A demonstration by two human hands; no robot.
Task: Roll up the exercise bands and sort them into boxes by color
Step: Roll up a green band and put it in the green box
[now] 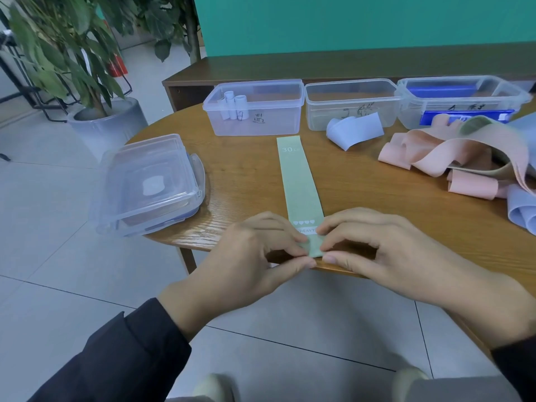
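On the wooden table (362,198), the left hand (246,256) and right hand (374,250) each have a pinching grip on the near end of the pale green band (300,181), which lies flat, printed "30" and "HEAVY", stretching toward the clear boxes (255,108).

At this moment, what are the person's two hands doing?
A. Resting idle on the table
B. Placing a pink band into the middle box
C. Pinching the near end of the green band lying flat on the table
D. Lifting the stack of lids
C: the left hand and right hand both pinch the near end of the green band, which stretches flat toward the boxes.
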